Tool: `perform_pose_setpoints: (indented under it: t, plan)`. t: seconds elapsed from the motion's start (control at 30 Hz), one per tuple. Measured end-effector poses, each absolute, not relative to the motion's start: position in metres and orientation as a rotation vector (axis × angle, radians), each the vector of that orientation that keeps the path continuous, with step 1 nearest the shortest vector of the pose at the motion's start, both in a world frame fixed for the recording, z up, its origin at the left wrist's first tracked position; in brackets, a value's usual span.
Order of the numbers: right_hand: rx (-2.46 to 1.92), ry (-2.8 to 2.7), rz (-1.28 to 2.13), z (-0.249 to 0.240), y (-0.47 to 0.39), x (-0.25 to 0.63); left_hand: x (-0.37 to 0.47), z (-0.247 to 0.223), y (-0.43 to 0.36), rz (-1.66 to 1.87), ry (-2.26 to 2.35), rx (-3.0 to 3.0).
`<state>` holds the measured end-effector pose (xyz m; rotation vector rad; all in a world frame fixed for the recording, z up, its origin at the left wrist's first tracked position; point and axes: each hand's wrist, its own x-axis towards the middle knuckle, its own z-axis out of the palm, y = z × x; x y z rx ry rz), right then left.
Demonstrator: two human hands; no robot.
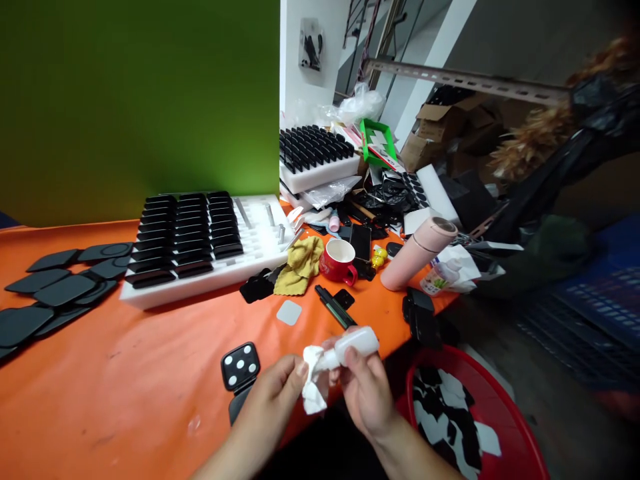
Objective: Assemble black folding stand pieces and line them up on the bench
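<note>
Between the thumb and fingers of my left hand (pixel 277 393) is a crumpled white tissue (pixel 313 380). My right hand (pixel 367 393) grips a small white squeeze bottle (pixel 357 343), tilted so that its nozzle meets the tissue. Both hands are over the near edge of the orange-covered table (pixel 165 373). Just left of my left hand lies an opened black case (pixel 241 366) with several white dots on its upper half; my wrist partly covers its lower half. Beyond the bottle are dark pen-like sticks (pixel 334 307) and a small black square piece (pixel 345 298).
A white foam tray (pixel 190 290) holds rows of black pieces, with flat black pieces (pixel 65 290) to its left. A yellow cloth (pixel 299 267), red mug (pixel 337 261) and leaning pink flask (pixel 417 257) stand behind. A red bin (pixel 510 407) of scraps is at lower right.
</note>
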<state>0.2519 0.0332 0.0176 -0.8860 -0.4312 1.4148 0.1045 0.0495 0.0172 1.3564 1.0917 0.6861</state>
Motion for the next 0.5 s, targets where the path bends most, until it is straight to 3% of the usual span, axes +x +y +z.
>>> perform_pose_setpoints:
  t: [0.13, 0.2, 0.37, 0.5]
  plan:
    - [-0.986, 0.1, 1.725, 0.013, 0.036, 0.249, 0.098, 0.022, 0.042, 0.781, 1.072, 2.153]
    - [-0.993, 0.159, 1.768, 0.012, 0.036, 0.248, 0.099, 0.023, 0.04, 0.778, 1.025, 2.253]
    - [-0.954, -0.335, 1.379, 0.023, 0.035, 0.253, 0.116, 0.019, 0.036, 0.79, 1.111, 1.409]
    - [-0.943, -0.124, 1.449, 0.025, 0.048, 0.263, 0.121, 0.011, 0.046, 0.977, 1.139, 0.97]
